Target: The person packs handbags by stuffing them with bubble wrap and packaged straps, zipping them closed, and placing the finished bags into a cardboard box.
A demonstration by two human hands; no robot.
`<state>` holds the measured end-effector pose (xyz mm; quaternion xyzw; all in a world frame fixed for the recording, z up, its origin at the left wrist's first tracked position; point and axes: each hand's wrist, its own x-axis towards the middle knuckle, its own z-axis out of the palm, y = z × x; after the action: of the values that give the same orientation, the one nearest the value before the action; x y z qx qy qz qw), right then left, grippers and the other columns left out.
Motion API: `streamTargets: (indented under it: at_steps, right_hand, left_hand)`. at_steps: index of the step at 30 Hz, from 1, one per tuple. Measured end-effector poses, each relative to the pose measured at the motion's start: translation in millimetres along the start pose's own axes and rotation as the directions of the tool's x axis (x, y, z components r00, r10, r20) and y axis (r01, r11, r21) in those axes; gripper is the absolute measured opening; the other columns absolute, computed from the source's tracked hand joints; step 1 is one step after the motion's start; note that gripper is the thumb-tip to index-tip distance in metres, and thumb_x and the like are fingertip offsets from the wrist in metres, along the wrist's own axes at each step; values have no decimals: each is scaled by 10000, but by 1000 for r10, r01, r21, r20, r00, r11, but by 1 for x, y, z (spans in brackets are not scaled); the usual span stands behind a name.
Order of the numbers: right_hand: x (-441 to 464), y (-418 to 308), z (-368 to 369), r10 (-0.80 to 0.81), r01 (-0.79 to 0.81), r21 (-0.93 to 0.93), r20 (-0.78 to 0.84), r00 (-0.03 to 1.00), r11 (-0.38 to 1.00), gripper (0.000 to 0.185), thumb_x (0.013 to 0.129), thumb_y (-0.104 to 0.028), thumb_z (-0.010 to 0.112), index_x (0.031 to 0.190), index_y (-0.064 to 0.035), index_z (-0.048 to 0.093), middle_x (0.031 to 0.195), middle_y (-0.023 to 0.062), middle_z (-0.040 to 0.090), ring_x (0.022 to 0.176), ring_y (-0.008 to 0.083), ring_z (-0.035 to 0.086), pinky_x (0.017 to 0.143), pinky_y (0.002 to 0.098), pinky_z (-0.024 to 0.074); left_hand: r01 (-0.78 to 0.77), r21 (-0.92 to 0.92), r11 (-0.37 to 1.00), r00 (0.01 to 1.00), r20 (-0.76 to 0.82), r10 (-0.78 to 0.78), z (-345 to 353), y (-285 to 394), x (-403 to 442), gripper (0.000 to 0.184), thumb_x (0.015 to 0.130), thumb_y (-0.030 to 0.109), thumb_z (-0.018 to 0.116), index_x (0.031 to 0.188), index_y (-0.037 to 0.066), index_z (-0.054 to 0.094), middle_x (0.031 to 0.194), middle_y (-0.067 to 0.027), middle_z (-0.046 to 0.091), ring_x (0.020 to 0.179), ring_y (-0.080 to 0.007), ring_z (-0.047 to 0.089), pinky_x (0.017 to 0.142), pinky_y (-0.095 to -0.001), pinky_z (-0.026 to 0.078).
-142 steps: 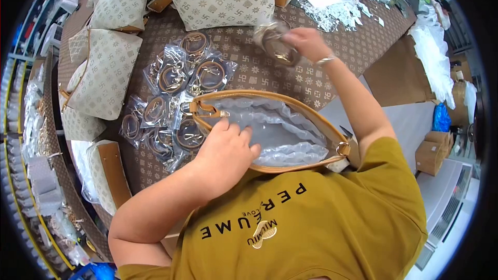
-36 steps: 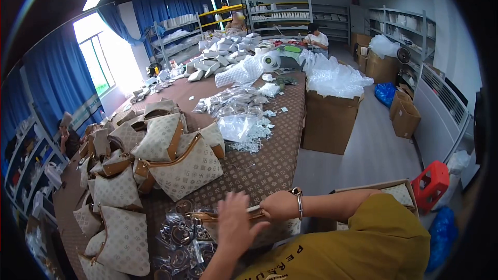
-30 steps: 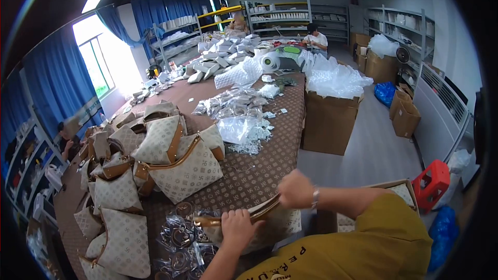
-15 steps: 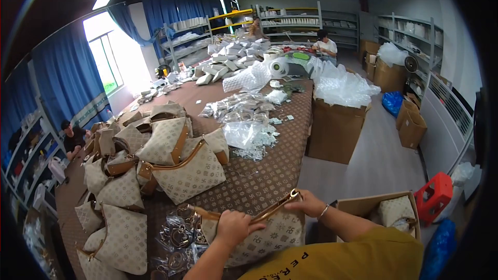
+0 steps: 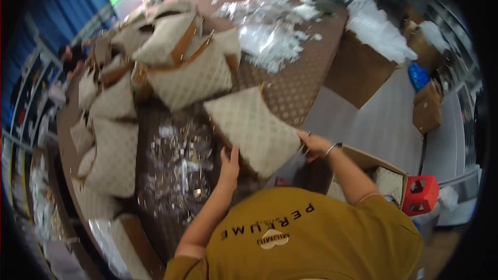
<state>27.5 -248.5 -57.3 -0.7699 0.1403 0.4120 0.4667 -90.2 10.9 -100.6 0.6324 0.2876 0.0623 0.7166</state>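
Note:
A beige patterned handbag [image 5: 254, 127] with brown trim is tilted above the near part of the table, its broad face towards me. My right hand [image 5: 314, 146] is closed on its right corner. At its lower left edge, my left hand [image 5: 230, 168] has thumb and fingers apart, against or just beside the bag; motion blur hides the exact contact. To the left of that hand lie clear plastic packets of metal fittings [image 5: 181, 161]. Similar handbags [image 5: 189, 80] are heaped on the left side of the brown patterned table [image 5: 290, 93].
An open cardboard box [image 5: 358, 158] with beige bags stands by my right arm, next to a red stool [image 5: 419, 195]. A taller box [image 5: 358, 72] overflows with clear plastic wrap. Small clear packets [image 5: 270, 44] lie farther up the table. Another person [image 5: 70, 59] is at the far left.
The handbag has turned and risen, now showing a broad face. My left hand has left its handle for the lower edge. My right hand still grips the bag. The view has tipped downward.

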Motion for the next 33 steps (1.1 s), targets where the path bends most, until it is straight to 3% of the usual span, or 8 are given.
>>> streamTargets:
  at_steps: [2, 3, 6, 11, 13, 16, 23, 33]
  right_hand:
    - [-2, -28, -46, -592, 557, -823, 392, 704, 117, 282, 896, -202, 435, 1109, -67, 562, 961, 105, 603, 936, 218, 566, 771, 335, 468]
    - [-26, -52, -57, -951, 686, -712, 293, 98, -149, 269, 881, -114, 403, 1081, -31, 562, 983, 125, 592, 934, 257, 558, 809, 346, 444]
    - [-66, -108, -67, -982, 553, -831, -48, -183, -62, 241, 896, -109, 396, 1057, -6, 543, 1045, 144, 557, 935, 259, 526, 871, 398, 404]
    - [47, -109, 77, -967, 375, -914, -67, 246, 158, 426, 938, -284, 339, 1282, -43, 410, 1103, 189, 542, 1130, 306, 426, 1035, 420, 236]
    - [44, -111, 112, -744, 766, -630, 449, 494, 128, 483, 911, -254, 424, 1333, -30, 357, 1259, 209, 467, 1265, 318, 326, 1086, 409, 105]
    - [54, -112, 84, -764, 914, -366, 536, 360, 174, 459, 893, -204, 477, 1308, -25, 398, 1226, 186, 504, 1233, 278, 382, 1059, 374, 194]
    - [36, -74, -34, -797, 766, -266, -364, 483, 586, 345, 872, -121, 490, 1196, -1, 506, 1192, 104, 548, 1007, 173, 531, 867, 290, 409]
    - [-1, -28, 13, -620, 411, -776, 33, 784, 479, 391, 839, -211, 532, 1206, -80, 494, 1110, 188, 566, 1021, 338, 528, 860, 398, 430]
  left_hand:
    - [213, -186, 959, 977, 12, -214, 7, 22, -11, 727, 824, 373, 613, 1347, 40, 234, 1241, -132, 424, 1106, -234, 426, 841, -351, 407]
    - [198, -146, 969, 978, 98, -185, 8, 29, -12, 734, 834, 391, 590, 1359, 45, 211, 1250, -110, 423, 1113, -226, 430, 868, -340, 396]
    - [215, -150, 965, 968, 164, -190, 9, 35, -19, 736, 844, 393, 572, 1371, 53, 187, 1258, -87, 423, 1121, -213, 434, 881, -335, 396]
    - [62, -220, 974, 992, 121, -36, 19, 18, -7, 707, 825, 299, 613, 1361, 64, 217, 1248, -96, 433, 1113, -202, 439, 825, -364, 437]
    - [86, -309, 947, 990, 130, -48, 15, 19, 16, 710, 800, 256, 648, 1341, 53, 235, 1217, -107, 452, 1072, -194, 464, 840, -347, 432]
    - [130, -379, 916, 983, 167, -71, 6, 15, 2, 704, 779, 204, 673, 1319, 33, 253, 1191, -121, 469, 1031, -188, 494, 861, -328, 426]
    - [48, -565, 823, 991, 129, 32, -77, 61, -48, 644, 800, 264, 567, 1313, -18, 300, 1212, -152, 487, 1074, -245, 517, 915, -363, 427]
    - [-568, -309, 763, 676, -703, 219, -340, 179, 13, 653, 817, 448, 536, 1300, 46, 358, 1236, -129, 476, 1138, -321, 441, 929, -562, 366]
